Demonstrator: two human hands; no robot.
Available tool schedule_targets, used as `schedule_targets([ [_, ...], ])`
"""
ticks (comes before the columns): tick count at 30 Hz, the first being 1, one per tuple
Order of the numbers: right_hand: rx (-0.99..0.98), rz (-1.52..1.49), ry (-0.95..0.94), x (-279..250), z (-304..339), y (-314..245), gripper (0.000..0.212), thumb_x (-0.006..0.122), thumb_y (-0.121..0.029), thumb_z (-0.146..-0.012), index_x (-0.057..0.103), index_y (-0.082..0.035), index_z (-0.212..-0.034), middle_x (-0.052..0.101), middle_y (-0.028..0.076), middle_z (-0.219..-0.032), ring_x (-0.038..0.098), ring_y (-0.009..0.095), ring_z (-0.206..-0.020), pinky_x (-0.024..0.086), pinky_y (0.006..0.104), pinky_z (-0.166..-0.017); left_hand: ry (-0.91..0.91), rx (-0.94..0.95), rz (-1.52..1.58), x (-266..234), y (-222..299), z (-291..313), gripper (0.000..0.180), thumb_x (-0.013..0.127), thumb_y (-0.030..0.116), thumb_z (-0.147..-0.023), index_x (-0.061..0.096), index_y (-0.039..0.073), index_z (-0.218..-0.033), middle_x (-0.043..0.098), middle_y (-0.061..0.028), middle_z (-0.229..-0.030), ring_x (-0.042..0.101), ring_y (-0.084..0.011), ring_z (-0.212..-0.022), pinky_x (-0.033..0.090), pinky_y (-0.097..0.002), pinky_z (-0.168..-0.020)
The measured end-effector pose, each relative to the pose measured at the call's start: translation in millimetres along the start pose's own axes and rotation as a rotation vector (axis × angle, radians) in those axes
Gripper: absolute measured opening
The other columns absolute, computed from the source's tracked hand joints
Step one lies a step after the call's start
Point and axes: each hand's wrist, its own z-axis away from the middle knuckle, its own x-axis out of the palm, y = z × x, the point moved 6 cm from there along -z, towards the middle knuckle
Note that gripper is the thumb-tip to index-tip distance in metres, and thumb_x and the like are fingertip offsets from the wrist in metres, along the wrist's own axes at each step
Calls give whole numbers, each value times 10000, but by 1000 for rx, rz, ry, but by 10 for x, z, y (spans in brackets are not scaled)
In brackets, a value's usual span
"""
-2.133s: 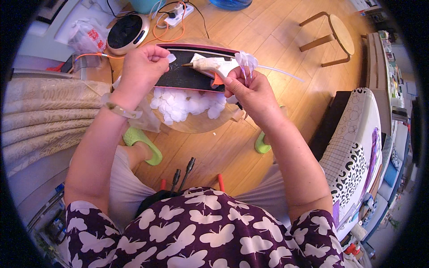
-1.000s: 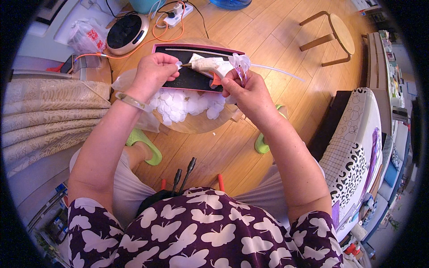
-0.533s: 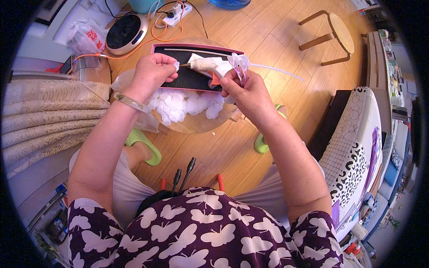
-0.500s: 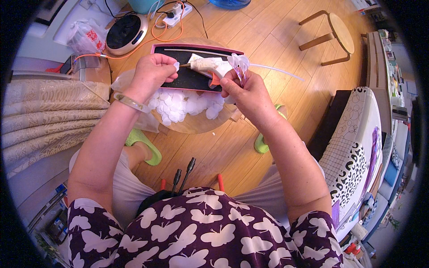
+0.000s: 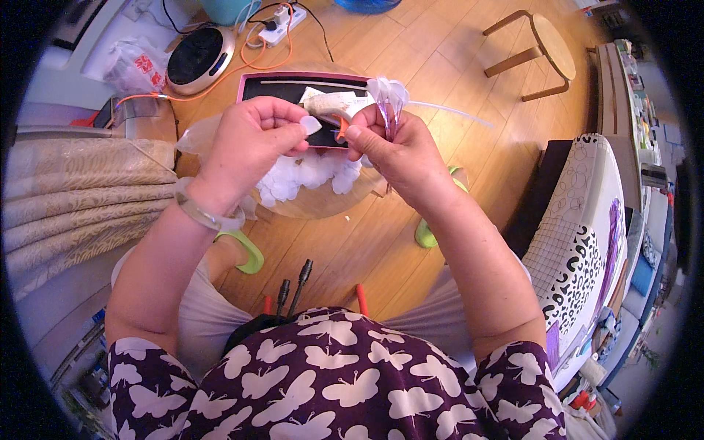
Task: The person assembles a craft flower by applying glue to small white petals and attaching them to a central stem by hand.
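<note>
My left hand pinches a small pale petal between thumb and fingers. My right hand grips a translucent white and purple craft flower on a stem, holding it upright. The two hands nearly touch above a small round wooden table. A white glue gun with an orange trigger lies just behind the hands on a black tray with a pink rim. A heap of white petals lies on the table under my hands.
An orange cable runs to a white power strip. A round black and white device and a plastic bag sit at the back left. A wooden stool stands back right, a patterned cushion on the right, green slippers below.
My left hand has drawn in toward my right hand with a petal. The flower in my right hand has lifted slightly and both hands have come closer to me.
</note>
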Motion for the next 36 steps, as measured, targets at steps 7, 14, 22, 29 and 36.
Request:
schedule_targets([
  [7,-61,-66,-46,44,-21,48,88,585,-94,-795,549,-23,-758,569,27,-653,539,95,-604,437,225,-568,-48,8,43,137,113,88,157,590,45,-763,559,-45,-889,601,-71,-775,578,-86,-651,479,-193,-609],
  [14,-8,-4,-57,43,-19,31,120,578,-133,-823,552,-19,-797,563,24,-689,516,86,-648,411,214,-632,-59,4,50,163,128,95,151,579,35,-763,558,-48,-887,603,-74,-777,577,-84,-659,476,-191,-613],
  [22,-38,-36,-21,36,-52,75,103,586,-93,-796,551,-15,-739,568,22,-649,551,94,-589,441,220,-540,-73,3,65,185,118,103,158,581,34,-763,553,-48,-895,600,-75,-787,574,-83,-661,475,-191,-613],
  [29,-39,-37,-15,31,-56,76,109,593,-103,-794,552,-17,-741,571,25,-638,553,98,-574,442,221,-526,-66,12,59,190,115,102,130,602,65,-772,567,0,-878,602,-56,-758,576,-87,-648,486,-207,-613],
  [36,-24,-40,-13,26,-48,70,109,606,-108,-784,564,-8,-771,581,35,-649,560,105,-575,449,226,-535,-76,7,47,196,109,97,121,595,60,-773,563,2,-874,601,-52,-746,575,-87,-646,483,-206,-611],
])
